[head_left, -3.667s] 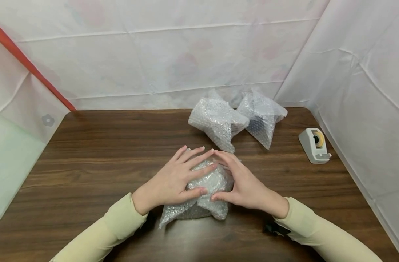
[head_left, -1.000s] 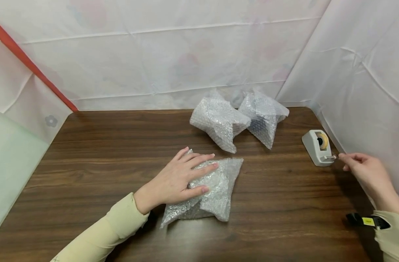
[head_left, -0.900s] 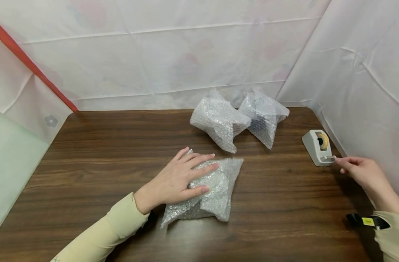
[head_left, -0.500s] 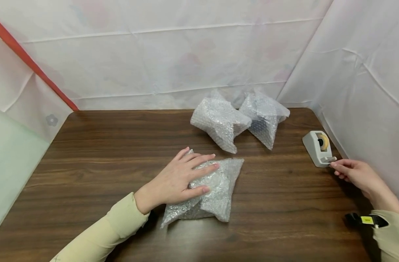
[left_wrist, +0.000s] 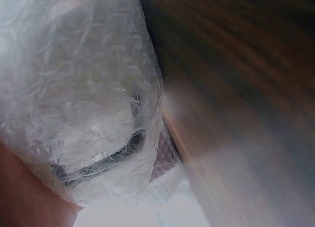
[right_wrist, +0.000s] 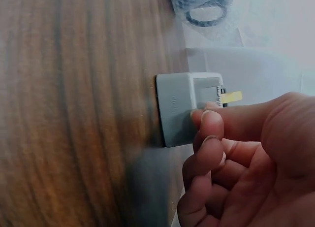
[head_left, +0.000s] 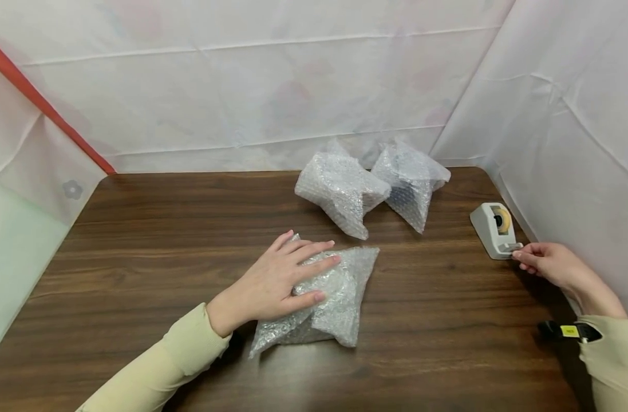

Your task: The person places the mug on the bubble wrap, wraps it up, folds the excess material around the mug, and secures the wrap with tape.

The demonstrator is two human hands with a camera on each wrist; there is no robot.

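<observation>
My left hand (head_left: 277,280) lies with spread, straight fingers on a bubble-wrapped bundle (head_left: 339,297) at the middle of the table. Through the wrap (left_wrist: 74,89) in the left wrist view, a dark curved band shows; the rest of the contents is blurred. At the right edge, my right hand (head_left: 551,266) has thumb and forefinger pinched together at the cutter end of a grey-white tape dispenser (head_left: 486,229). The fingertips pinch the tape's end, though the clear strip is barely visible. A short yellowish tape piece (right_wrist: 232,97) sticks out by the cutter in the right wrist view.
Two more bubble-wrapped bundles stand at the back of the brown wooden table (head_left: 164,229): a left one (head_left: 339,186) and a right one (head_left: 411,180). White sheeting (head_left: 241,103) hangs behind the table and along its right side.
My right hand left the bundle, reached the dispenser on the right, and has since shifted slightly from beyond the cutter to close against it. My left hand stays on the bundle.
</observation>
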